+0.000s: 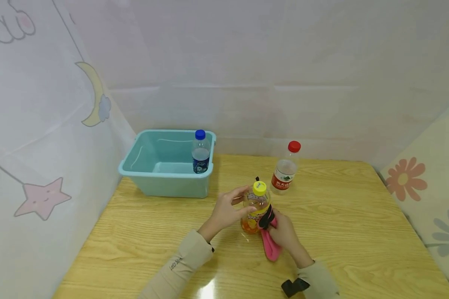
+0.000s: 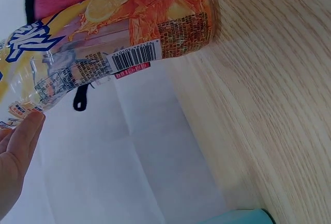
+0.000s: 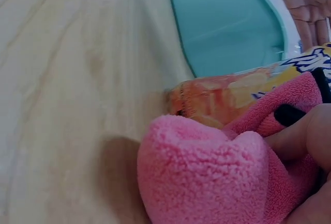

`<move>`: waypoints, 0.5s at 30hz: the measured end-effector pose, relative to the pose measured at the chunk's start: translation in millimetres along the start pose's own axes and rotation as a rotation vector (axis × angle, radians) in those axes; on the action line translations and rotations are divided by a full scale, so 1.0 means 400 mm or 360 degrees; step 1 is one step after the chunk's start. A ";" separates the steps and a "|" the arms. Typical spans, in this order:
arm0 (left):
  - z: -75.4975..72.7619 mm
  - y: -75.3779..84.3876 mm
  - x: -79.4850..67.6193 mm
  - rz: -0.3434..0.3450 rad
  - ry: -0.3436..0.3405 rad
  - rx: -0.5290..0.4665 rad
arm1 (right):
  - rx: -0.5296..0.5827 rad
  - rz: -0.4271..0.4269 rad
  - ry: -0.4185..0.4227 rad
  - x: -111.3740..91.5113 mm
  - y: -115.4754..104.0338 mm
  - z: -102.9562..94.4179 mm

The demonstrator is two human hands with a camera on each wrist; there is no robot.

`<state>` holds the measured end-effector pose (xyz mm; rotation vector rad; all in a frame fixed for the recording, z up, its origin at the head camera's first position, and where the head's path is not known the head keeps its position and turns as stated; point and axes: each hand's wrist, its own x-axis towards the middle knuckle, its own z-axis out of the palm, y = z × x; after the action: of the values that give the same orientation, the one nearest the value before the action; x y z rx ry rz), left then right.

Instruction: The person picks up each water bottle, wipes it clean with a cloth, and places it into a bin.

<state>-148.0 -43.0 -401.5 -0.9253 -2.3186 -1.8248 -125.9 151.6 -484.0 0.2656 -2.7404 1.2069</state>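
Note:
Between my hands, an orange-labelled plastic drink bottle [image 1: 250, 225] with a yellow cap stands on the table, some orange liquid at its bottom. My left hand [image 1: 225, 209] holds it around the upper part, thumb in front and fingers behind. In the left wrist view the bottle's [image 2: 155, 22] barcode side shows, with fingertips [image 2: 32, 123] near its shoulder. A pink fluffy cloth [image 1: 271, 248] with black trim is pinched in my right hand [image 1: 285, 235], up against the bottle's right side. The right wrist view shows the folded cloth [image 3: 201, 172] close up, overlapping the bottle.
A light-blue plastic basin [image 1: 172, 185] stands at the back left, holding a blue-capped bottle [image 1: 201, 155] upright in its right corner. Behind the right hand stands a red-capped water bottle [image 1: 284, 170]. A patterned cloth backdrop [image 1: 247, 112] borders the wooden table [image 1: 351, 232].

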 end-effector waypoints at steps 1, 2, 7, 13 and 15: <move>-0.001 0.000 -0.001 0.0004 -0.0004 -0.0005 | -0.0018 -0.0016 -0.0006 -0.002 0.004 0.004; -0.002 0.000 -0.001 0.0007 -0.0008 -0.0011 | -0.0037 -0.0023 -0.0012 -0.003 0.009 0.009; -0.010 -0.010 0.001 -0.0008 -0.0056 -0.0063 | -0.0058 -0.0045 -0.0021 -0.010 0.023 0.019; -0.023 -0.042 0.014 -0.0181 -0.0171 -0.0099 | -0.0023 -0.0004 -0.0057 -0.017 0.021 0.007; -0.028 -0.061 0.020 -0.0246 -0.0213 -0.0118 | -0.0018 0.0012 -0.0076 -0.019 0.018 0.001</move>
<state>-169.8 -52.5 -416.1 -0.9283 -2.4814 -1.9777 -120.1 156.9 -490.9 0.2871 -2.7901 1.2018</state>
